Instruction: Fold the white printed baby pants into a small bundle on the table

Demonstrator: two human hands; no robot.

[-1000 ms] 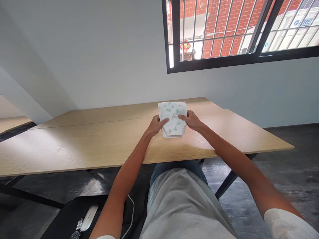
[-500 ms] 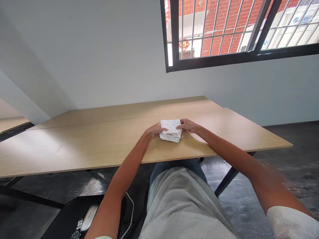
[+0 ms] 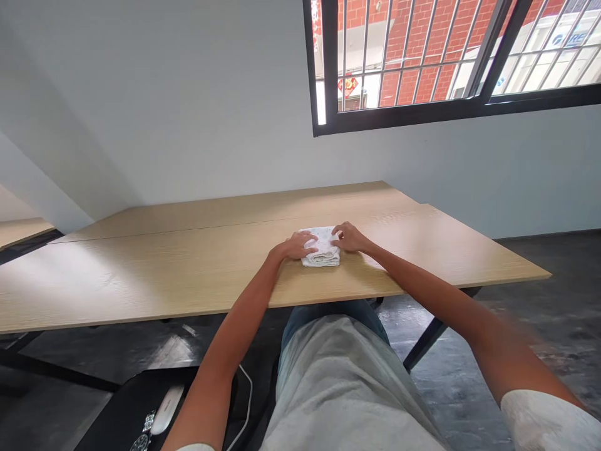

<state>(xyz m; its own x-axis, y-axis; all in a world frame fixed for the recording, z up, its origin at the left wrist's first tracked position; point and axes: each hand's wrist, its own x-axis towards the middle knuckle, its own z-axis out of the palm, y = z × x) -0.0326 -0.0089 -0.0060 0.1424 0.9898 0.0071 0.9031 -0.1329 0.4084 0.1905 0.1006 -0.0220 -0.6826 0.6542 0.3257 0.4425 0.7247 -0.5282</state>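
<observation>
A small white folded cloth (image 3: 323, 247) with faint speckles lies on the wooden table (image 3: 197, 269), its layered folds facing me. Over its left side rests my left hand (image 3: 299, 244), fingers spread and lying on the top. At the right edge of the cloth is my right hand (image 3: 350, 238), its thumb and bent fingers apart and touching the fabric near the upper right corner. Neither hand grips the cloth.
Beyond the table is a grey wall (image 3: 211, 113) with a barred, black-framed window (image 3: 408, 116). At lower left, a black chair seat (image 3: 117, 407) holds a wristwatch (image 3: 146, 432) and a white oblong case (image 3: 168, 410). A white cable (image 3: 248, 401) hangs beside it.
Both hands have let go of the cloth's side edges. My left hand has moved onto its top; my right fingers have lifted and opened. The cloth now lies flatter and straighter on the table.
</observation>
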